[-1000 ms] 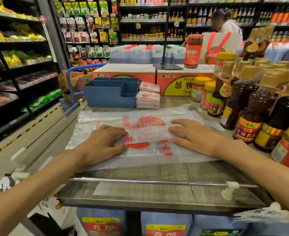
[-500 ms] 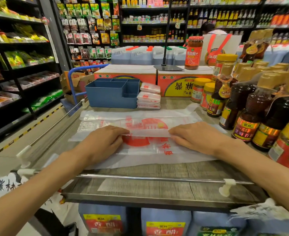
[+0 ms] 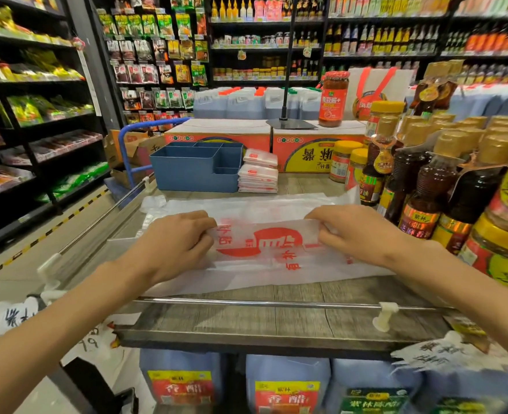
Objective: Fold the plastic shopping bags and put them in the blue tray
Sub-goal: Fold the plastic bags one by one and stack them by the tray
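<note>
Head view looks down on a wood-grain shelf top [image 3: 276,321] with a steel rail [image 3: 276,303] along its near edge. Going left to right: the left hand [image 3: 172,249] has its fingers curled onto the left end of the plastic shopping bag [image 3: 264,249], pinching a folded strip of it; the bag lies flat across the middle of the shelf top, a thin white film with red print, its far edge spreading toward the back. The right hand [image 3: 357,234] pinches the strip's right end in the same way, fingers bent over the film.

By its look the bag is very light, limp and slick, so it probably slides on the wood and springs open unless pressed down. Holding it at both ends of the fold, as now, seems the sound place; the crease likely needs a flat palm run along it.

At the back left corner stands the blue tray [image 3: 193,177], divided into compartments, with a stack of folded bags [image 3: 258,177] just beside its right wall. The way from bag to tray looks open. Along the right edge, sauce bottles [image 3: 420,189] and jars crowd near the right wrist, so a wide elbow swing there could knock them. Room to the left, over the side rail, is free.
</note>
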